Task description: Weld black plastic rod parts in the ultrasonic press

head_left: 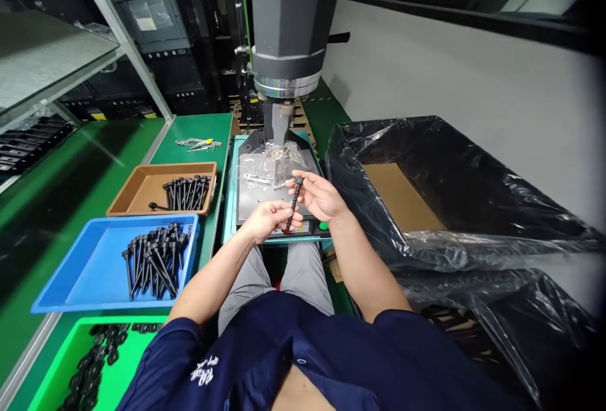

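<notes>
A black ribbed bolt-like part [294,201] with a wide round head is held upright, slightly tilted, in front of the machine. My left hand [269,220] pinches its lower shaft between thumb and fingers. Around the head end, my right hand [322,195] has its thumb and fingers closed on the same part. Just beyond my hands is the metal base plate [246,202] of the press, with a fixture [280,165] wrapped in clear plastic on it. Above the fixture hangs the grey press head [288,70].
On my left stand a brown tray [130,190] and a blue tray [80,272], both holding several similar black parts. A green tray [61,360] has small black pieces. Calipers [199,143] lie behind. Right of me is a box lined with black plastic [454,177].
</notes>
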Action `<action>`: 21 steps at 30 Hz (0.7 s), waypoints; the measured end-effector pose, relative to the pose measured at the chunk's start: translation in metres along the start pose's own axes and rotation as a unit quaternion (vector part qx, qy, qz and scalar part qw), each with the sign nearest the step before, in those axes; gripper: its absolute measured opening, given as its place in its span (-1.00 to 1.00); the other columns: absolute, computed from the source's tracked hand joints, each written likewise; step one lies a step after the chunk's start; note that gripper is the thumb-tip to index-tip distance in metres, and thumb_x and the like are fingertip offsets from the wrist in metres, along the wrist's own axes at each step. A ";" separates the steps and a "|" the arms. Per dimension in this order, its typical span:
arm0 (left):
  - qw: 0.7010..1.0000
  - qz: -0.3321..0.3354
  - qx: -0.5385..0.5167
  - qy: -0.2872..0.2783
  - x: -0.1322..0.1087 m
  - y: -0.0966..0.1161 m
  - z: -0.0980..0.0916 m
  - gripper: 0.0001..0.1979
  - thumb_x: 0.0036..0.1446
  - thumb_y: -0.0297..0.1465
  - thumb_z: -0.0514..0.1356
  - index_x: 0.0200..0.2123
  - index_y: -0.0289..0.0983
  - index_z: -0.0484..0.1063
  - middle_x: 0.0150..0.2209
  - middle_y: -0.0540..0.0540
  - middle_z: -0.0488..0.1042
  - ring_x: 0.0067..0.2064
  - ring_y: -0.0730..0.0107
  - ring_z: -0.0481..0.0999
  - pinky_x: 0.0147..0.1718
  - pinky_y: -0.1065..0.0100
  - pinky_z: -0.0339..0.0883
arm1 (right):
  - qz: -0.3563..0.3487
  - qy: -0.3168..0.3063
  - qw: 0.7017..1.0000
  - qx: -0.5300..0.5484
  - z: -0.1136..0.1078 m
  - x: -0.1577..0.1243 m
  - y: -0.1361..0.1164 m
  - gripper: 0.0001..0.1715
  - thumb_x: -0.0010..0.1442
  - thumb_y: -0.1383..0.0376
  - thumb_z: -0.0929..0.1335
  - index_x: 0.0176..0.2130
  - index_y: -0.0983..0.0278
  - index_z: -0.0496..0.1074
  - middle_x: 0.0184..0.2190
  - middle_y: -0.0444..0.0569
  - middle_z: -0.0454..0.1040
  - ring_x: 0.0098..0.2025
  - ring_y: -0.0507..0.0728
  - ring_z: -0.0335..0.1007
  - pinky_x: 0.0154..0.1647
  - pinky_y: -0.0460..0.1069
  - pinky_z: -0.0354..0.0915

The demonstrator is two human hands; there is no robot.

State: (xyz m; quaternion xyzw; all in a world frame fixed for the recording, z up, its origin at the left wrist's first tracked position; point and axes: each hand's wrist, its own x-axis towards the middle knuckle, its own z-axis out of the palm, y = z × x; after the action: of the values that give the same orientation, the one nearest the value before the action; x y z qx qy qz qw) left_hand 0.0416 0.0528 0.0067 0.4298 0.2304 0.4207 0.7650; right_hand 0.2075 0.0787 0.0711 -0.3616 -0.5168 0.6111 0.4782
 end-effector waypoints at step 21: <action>0.687 -0.189 0.441 0.545 -0.078 0.105 -0.286 -0.81 -0.02 -0.49 0.40 -0.53 -0.30 0.42 -0.62 -0.03 0.40 -0.42 0.29 0.54 -0.31 0.35 0.40 | 0.053 0.104 0.989 -0.086 -0.033 0.012 0.050 -0.43 -0.19 -0.03 0.64 -0.25 0.20 0.58 -0.36 -0.04 0.58 -0.42 0.02 0.49 -0.55 -0.19 0.40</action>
State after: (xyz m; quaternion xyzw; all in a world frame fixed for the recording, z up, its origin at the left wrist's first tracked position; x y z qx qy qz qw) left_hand -0.2515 0.1489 -0.0544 0.3606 0.8420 0.2773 0.2899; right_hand 0.2246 0.0995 0.0163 -0.4903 -0.4949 0.5476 0.4636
